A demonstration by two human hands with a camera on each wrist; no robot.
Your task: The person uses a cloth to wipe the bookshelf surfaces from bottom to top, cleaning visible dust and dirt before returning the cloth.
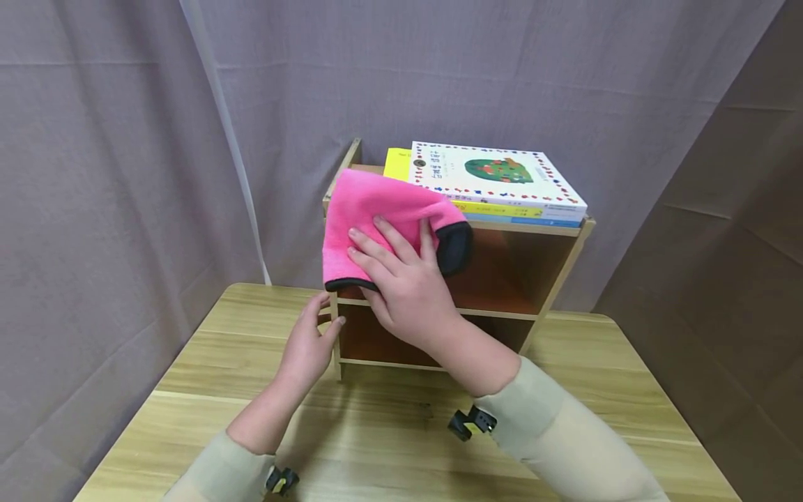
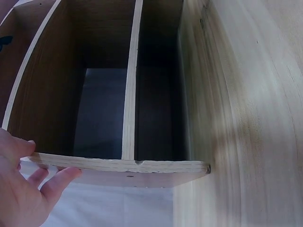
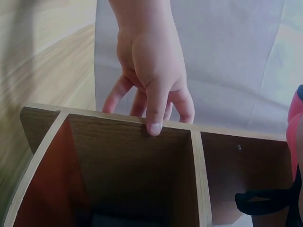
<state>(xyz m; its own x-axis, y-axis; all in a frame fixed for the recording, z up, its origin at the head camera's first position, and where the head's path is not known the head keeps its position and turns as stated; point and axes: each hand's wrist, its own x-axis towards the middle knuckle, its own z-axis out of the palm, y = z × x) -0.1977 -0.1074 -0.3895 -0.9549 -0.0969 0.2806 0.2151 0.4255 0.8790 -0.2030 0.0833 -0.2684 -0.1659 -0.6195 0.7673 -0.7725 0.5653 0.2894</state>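
Note:
A small wooden shelf [image 1: 498,314] stands on the table. My left hand [image 1: 307,348] holds its left side panel; in the left wrist view the thumb lies on the front edge and the other fingers on the outer face. The same left hand [image 3: 154,71] shows in the right wrist view. My right hand [image 1: 417,296] grips a pink cloth [image 1: 357,202] with black edging at the shelf's upper left corner. Its fingers are spread over the cloth and the thumb runs under the lower edge, its tip hidden. Part of the cloth [image 3: 294,116] enters the right wrist view.
Several stacked books [image 1: 495,171] lie on the shelf's top board, a white one with a green picture uppermost. The shelf has open compartments [image 2: 102,109] in front. Around it is the wood-grain table [image 1: 207,376]. Grey curtains [image 1: 502,70] hang behind and at the sides.

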